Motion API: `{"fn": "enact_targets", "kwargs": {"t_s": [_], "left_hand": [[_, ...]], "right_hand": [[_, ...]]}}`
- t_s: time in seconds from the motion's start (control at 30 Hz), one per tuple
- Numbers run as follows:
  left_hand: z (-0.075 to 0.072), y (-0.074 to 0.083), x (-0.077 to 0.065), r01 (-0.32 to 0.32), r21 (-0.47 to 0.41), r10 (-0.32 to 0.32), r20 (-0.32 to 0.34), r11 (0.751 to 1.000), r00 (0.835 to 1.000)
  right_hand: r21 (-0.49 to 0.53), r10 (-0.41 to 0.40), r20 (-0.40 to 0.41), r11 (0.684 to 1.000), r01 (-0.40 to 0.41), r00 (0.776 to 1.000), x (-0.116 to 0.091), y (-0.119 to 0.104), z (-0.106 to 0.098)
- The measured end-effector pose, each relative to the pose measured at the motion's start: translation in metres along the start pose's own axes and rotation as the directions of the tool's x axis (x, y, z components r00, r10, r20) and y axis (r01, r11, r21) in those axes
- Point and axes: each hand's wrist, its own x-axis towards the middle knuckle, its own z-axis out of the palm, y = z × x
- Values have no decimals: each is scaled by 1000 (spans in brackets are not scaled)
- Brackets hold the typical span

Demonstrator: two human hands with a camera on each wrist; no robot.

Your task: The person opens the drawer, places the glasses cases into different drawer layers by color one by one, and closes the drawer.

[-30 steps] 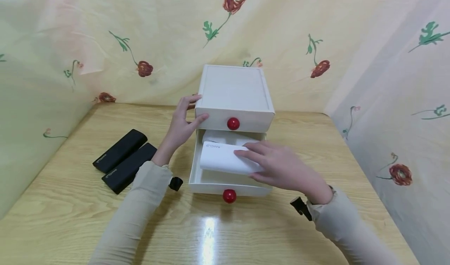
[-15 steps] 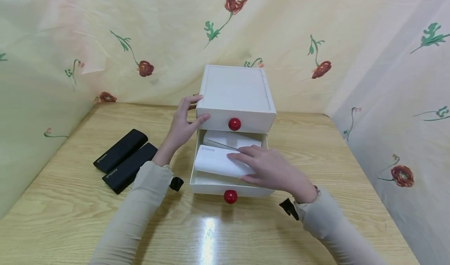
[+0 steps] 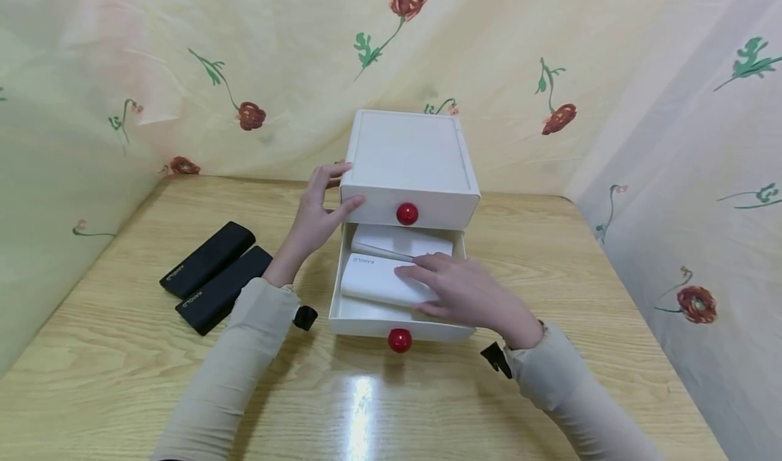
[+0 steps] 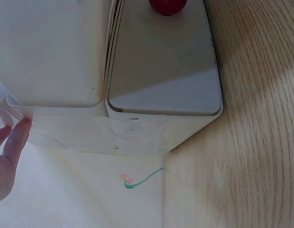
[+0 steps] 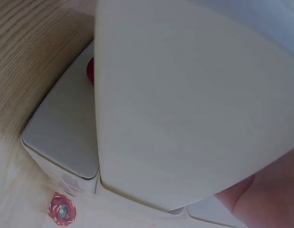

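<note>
Centrally, a boxy white plastic cabinet (image 3: pixel 412 152); toward six o'clock, its open white drawer (image 3: pixel 365 326). The left hand (image 3: pixel 314 218), unclenched, braces the cabinet; within the drawer, the right hand (image 3: pixel 469 291) grips a white oblong case (image 3: pixel 371 276), seemingly seating it; next, presumably, release.

The drawer cabinet (image 3: pixel 409 152) stands on the bench (image 3: pixel 110 366) before the cloth backdrop (image 3: pixel 293 33); in its pulled-out drawer (image 3: pixel 366 326), beneath the top drawer (image 3: pixel 440 210), the front case (image 3: pixel 374 282) lies before the rear case (image 3: pixel 400 240), and left of the cabinet two more cases (image 3: pixel 208 260) lie side by side
</note>
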Motion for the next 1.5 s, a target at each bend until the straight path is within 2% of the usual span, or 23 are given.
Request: {"fn": "enact_targets", "kwargs": {"t_s": [0.5,0.9,1.03,1.2,1.5], "left_hand": [[-1,0,0,-7,-5,7,1,1000,1000],[-1,-1,1,6,-4,-6,2,1000,1000],[-1,0,0,3,-2,-3,6,1000,1000],[-1,1,0,0,1,0,6,1000,1000],[0,-1,-1,4,2,-4,0,1000,1000]], "right_hand": [[49,62,43,997,-64,997,4,-1,3],[37,42,23,998,-43,999,2,-1,5],[58,40,1,998,-40,999,-1,-2,3],[77,38,-63,996,-33,997,-5,0,0],[62,55,-113,997,-49,992,-14,-3,-18]]}}
